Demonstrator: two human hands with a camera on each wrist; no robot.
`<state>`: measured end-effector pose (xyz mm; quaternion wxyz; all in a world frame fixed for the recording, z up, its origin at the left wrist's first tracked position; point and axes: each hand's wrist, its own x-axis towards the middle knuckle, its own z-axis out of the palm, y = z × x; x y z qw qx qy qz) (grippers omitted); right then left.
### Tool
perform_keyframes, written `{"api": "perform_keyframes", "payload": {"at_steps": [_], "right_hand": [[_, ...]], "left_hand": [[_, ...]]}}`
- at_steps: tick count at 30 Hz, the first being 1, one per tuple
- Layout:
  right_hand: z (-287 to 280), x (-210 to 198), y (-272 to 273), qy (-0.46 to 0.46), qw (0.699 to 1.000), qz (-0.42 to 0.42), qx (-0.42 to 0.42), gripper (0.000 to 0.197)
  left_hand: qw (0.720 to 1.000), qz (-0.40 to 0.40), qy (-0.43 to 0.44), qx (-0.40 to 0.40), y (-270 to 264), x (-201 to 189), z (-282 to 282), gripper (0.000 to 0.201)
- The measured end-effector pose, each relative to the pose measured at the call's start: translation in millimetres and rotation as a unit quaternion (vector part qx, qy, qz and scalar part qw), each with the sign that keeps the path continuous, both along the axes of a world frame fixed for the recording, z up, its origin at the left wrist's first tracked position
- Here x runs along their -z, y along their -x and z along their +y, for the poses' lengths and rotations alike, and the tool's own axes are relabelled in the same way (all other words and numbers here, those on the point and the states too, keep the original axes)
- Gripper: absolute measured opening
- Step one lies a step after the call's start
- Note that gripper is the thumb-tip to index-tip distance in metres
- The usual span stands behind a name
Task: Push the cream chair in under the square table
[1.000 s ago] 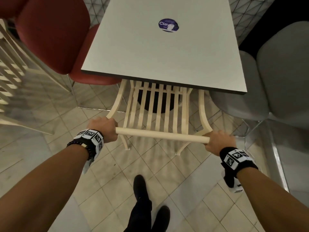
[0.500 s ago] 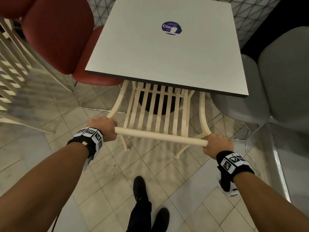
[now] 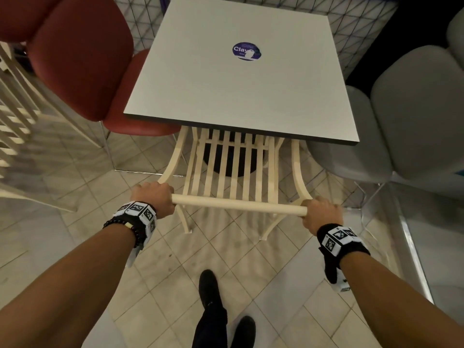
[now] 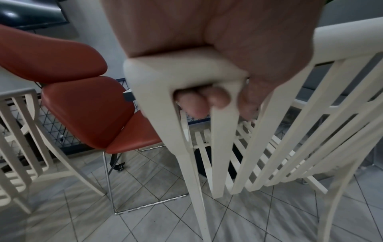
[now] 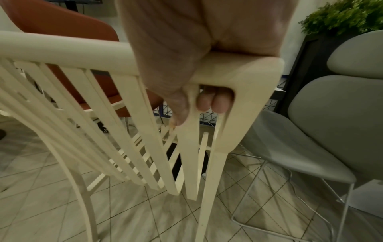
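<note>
The cream chair [image 3: 238, 204] has a slatted back and a round top rail. Its seat is hidden beneath the square grey table [image 3: 241, 96], which carries a round purple sticker. My left hand [image 3: 154, 199] grips the left end of the top rail, and my right hand [image 3: 321, 213] grips the right end. In the left wrist view the fingers [image 4: 199, 104] curl under the chair's [image 4: 186, 72] corner. The right wrist view shows fingertips [image 5: 213, 103] wrapped below the rail of the chair [image 5: 238, 73] in the same way.
A red padded chair [image 3: 82, 59] stands at the table's left, a grey padded chair [image 3: 414, 116] at its right. Another cream slatted chair [image 3: 15, 116] is at far left. A wire-grid screen [image 3: 364, 23] runs behind the table. My shoes [image 3: 211, 290] stand on the tiled floor.
The chair has slid forward a little further under the table, both hands keeping their grip on the top rail. The view has shifted forward with it.
</note>
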<state>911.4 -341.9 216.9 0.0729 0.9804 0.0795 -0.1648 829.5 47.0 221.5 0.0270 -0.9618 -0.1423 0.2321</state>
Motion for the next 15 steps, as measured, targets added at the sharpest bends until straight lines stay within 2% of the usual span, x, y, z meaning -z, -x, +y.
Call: {"api": "perform_keyframes", "payload": {"at_steps": [4, 7, 9, 11, 12, 14, 15], "right_hand": [[6, 4, 29, -0.042, 0.994, -0.096, -0.044, 0.048], [10, 5, 56, -0.05, 0.993, -0.097, -0.049, 0.076], [10, -1, 70, -0.061, 0.994, -0.08, -0.039, 0.09], [9, -10, 77, -0.091, 0.995, -0.039, -0.033, 0.089], [9, -15, 83, -0.114, 0.993, -0.03, -0.025, 0.085], [2, -19, 102, -0.172, 0.985, -0.002, -0.006, 0.069], [-6, -21, 115, -0.227, 0.974, 0.023, 0.012, 0.052]], "left_hand": [[0.993, -0.114, -0.002, 0.011, 26, 11, -11, 0.045], [0.985, -0.165, -0.006, 0.045, 51, 9, -33, 0.069], [0.985, -0.171, 0.017, 0.026, 67, 4, -48, 0.084], [0.988, -0.147, 0.053, 0.007, 77, -8, -63, 0.087], [0.986, -0.149, 0.072, 0.003, 82, -12, -71, 0.082], [0.985, -0.1, 0.141, -0.025, 106, -18, -85, 0.059], [0.98, -0.042, 0.187, -0.048, 126, -22, -91, 0.045]]}}
